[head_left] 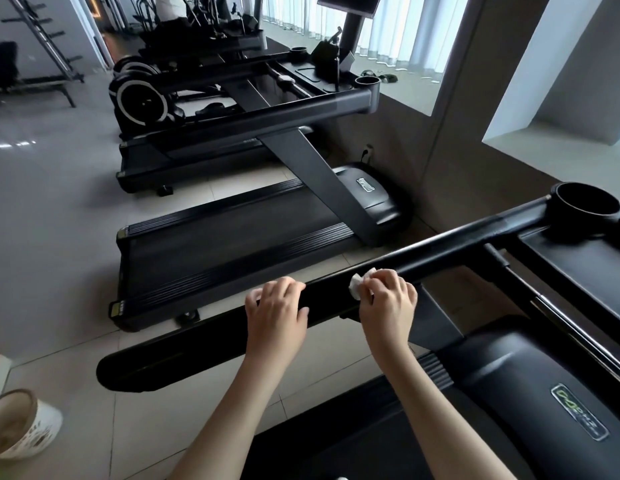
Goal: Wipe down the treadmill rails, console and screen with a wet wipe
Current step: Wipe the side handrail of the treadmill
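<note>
both hands on the near treadmill's left rail (204, 344), a black handrail running diagonally from lower left up to the cup holder (587, 206) at the console corner. left hand (275, 311) grips the rail bare, fingers curled over the top edge, thumb on the near face. right hand (388, 303) sits just beside it further up the rail, fingers curled around a crumpled white wet wipe (360, 282) and pressing it against the rail's top; part of the wipe sticks out past the fingers on the left side. hands are close together but not touching. console tray (585, 268) is at right edge, only partly in frame; this treadmill's screen is out of frame. motor cover (530, 379) with a green logo badge sits below right, belt edge under the forearms. second treadmill (232, 244) stands parallel on the tiled floor (59, 220) beyond the rail, a third behind it, then elliptical machines. a white patterned bin (19, 424) stands on the floor at lower left. window curtains along the right wall.
</note>
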